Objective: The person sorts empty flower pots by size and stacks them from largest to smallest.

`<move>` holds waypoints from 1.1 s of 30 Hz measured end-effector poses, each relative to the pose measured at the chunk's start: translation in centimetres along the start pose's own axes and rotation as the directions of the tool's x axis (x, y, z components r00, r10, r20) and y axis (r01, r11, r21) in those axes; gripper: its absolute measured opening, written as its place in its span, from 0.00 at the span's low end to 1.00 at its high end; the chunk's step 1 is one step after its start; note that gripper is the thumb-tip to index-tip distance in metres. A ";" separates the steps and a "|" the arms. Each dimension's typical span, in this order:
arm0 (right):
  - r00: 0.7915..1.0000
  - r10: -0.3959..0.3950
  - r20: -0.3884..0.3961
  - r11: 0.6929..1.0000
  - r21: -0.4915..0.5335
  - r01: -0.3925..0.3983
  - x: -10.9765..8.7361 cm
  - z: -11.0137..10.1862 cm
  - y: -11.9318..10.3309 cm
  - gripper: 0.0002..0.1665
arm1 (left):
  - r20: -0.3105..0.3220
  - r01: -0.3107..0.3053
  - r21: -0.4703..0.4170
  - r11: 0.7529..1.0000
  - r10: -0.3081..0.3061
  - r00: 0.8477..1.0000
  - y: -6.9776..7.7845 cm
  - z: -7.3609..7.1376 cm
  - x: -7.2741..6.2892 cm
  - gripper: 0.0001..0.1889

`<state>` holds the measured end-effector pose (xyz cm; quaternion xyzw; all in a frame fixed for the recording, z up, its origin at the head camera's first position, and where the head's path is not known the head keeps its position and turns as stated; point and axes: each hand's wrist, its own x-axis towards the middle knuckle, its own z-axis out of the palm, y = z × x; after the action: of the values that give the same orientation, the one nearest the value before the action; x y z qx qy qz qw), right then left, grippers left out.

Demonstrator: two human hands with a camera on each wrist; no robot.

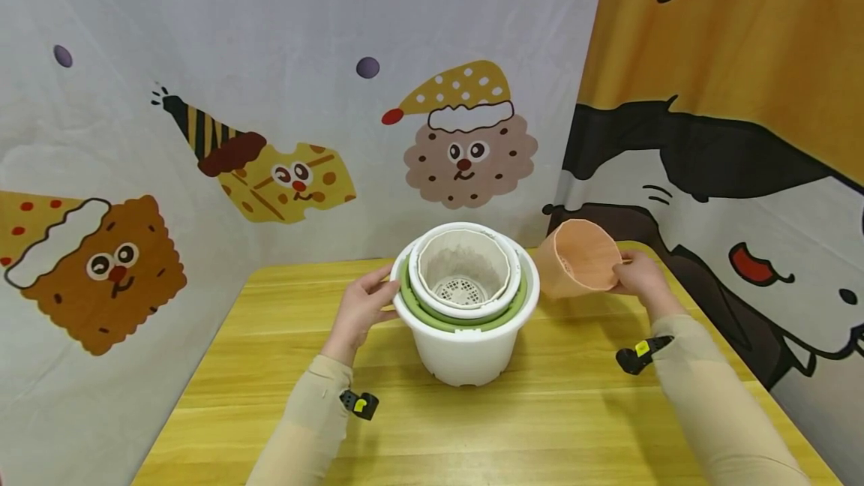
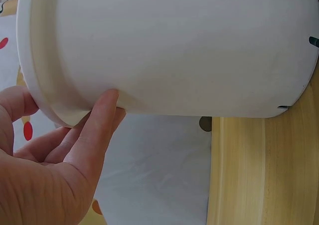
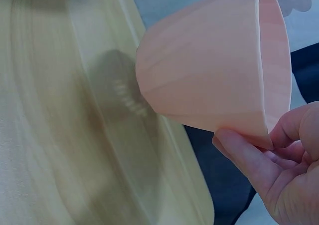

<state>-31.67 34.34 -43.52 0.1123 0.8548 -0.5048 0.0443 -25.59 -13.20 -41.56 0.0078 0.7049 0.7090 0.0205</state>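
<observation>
A large white flowerpot (image 1: 466, 357) stands upright on the table, with a green pot (image 1: 432, 319) nested inside it. Within the green one sit white pots (image 1: 466, 312), the innermost with a wavy rim and a perforated bottom. My left hand (image 1: 361, 307) grips the outer white pot's rim at its left side; in the left wrist view its fingers (image 2: 97, 127) lie against the wall below the rim. To the right, a peach flowerpot (image 3: 204, 65) is held tilted above the table, its mouth facing up and toward me. My right hand (image 1: 640, 276) pinches its rim between thumb and fingers.
The wooden table (image 1: 432, 433) ends at a rounded far right corner, where the peach pot hovers and casts a shadow. Behind it hangs a white cloth (image 1: 297, 51) with cartoon prints. An orange and black printed cloth (image 1: 742, 118) runs along the right side.
</observation>
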 end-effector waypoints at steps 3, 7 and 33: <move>0.999 -0.029 -0.034 1.000 0.012 0.029 -0.2 -0.4 -0.3 0.33 | 0.002 0.000 0.000 1.000 0.000 1.000 0.0 0.0 0.0 0.24; 0.995 -0.055 -0.080 0.998 -0.021 0.053 -1.0 -0.8 -1.3 0.31 | 0.004 0.001 0.003 1.000 -0.001 1.000 0.0 0.0 0.0 0.24; 0.980 -0.170 -0.108 0.985 -0.017 0.169 -2.8 -3.9 -6.6 0.30 | 0.010 -0.005 0.002 1.000 0.005 1.000 0.0 0.0 0.0 0.23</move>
<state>-30.40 34.28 -35.48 0.0660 0.8643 -0.4967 -0.0451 -25.60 -13.22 -41.54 0.0130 0.7055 0.7083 0.0221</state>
